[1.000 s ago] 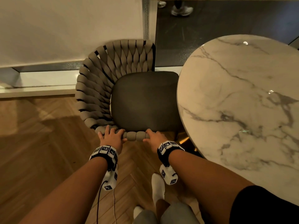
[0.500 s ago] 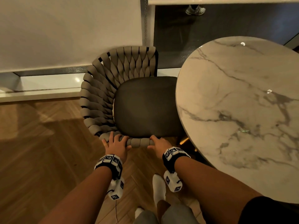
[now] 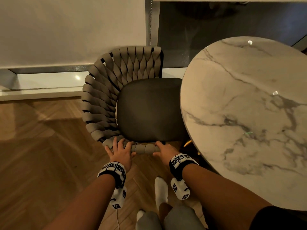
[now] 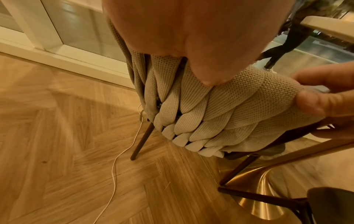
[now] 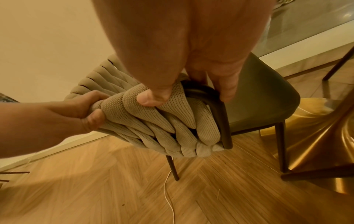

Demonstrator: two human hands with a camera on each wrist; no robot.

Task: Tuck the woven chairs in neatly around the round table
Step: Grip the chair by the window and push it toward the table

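A herringbone wooden floor [image 3: 41,155] runs up to a pale wall with a low white sill, and a round white marble table [image 3: 249,113] fills the right side of the scene. Just left of the table stands a beige woven-back chair with a dark padded seat [image 3: 149,110]; its seat's right edge already sits under the tabletop's rim, while the curved back faces left and near. The left hand [image 3: 120,152] wraps its fingers over the near end of the woven top rail, thumb underneath. The right hand [image 3: 163,149] grips the same rail where the weave ends at the dark metal frame, fingers curled over and thumb pressing the cords. The chair looks partly tucked, though angled. A thin white cable [image 4: 114,166] trails on the floor beside a chair leg, so a further slide could snag or pinch it. Pushing unevenly could also knock the frame against the table's brass pedestal base [image 5: 325,136].
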